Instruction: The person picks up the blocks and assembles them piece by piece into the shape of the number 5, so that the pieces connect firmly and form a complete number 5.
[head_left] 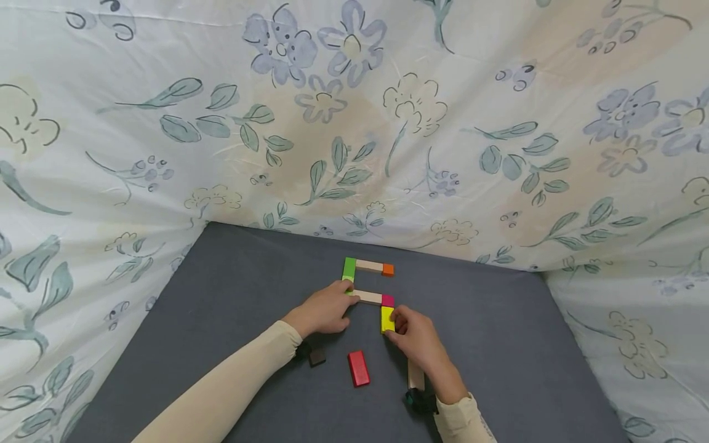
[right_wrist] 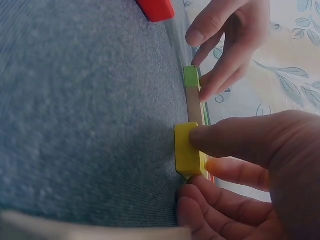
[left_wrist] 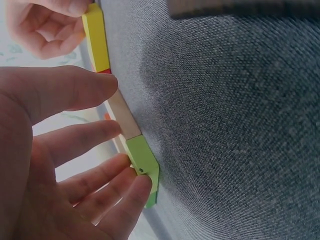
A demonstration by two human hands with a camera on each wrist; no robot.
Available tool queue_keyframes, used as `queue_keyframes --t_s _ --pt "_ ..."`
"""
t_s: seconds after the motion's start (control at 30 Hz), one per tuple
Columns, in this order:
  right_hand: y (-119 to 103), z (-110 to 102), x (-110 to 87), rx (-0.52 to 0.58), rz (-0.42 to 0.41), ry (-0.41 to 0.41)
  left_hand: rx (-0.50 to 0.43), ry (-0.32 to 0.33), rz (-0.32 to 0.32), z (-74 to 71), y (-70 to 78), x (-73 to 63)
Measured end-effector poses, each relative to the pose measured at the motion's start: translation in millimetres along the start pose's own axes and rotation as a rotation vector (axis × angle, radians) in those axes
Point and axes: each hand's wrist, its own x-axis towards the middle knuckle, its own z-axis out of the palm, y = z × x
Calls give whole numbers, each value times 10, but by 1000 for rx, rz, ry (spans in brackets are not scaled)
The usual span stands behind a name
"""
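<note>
My right hand (head_left: 422, 339) pinches a yellow block (head_left: 387, 320) between thumb and fingers, its end against a small magenta block (head_left: 388, 301). The right wrist view shows the thumb on one face of that yellow block (right_wrist: 186, 150) and fingertips at its other side. My left hand (head_left: 322, 307) touches a light green block (left_wrist: 142, 157) with extended fingertips, thumb held apart. From the light green block a pale wooden block (head_left: 367, 296) runs to the magenta one. Behind, a green block (head_left: 349, 267), another wooden block (head_left: 369, 266) and an orange block (head_left: 388, 270) continue the row.
A red block (head_left: 359, 368) lies in front, between my forearms. The dark brown block (head_left: 317, 357) is beside my left wrist. Another wooden block (head_left: 416, 375) lies partly under my right wrist. Floral cloth (head_left: 354, 154) hangs behind the grey surface (head_left: 249, 277).
</note>
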Motion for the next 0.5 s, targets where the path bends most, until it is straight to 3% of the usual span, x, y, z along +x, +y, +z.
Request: queue_keyframes --t_s 0.5 --pt "-20 -8 7 18 23 -8 -10 -5 -6 -21 9 0"
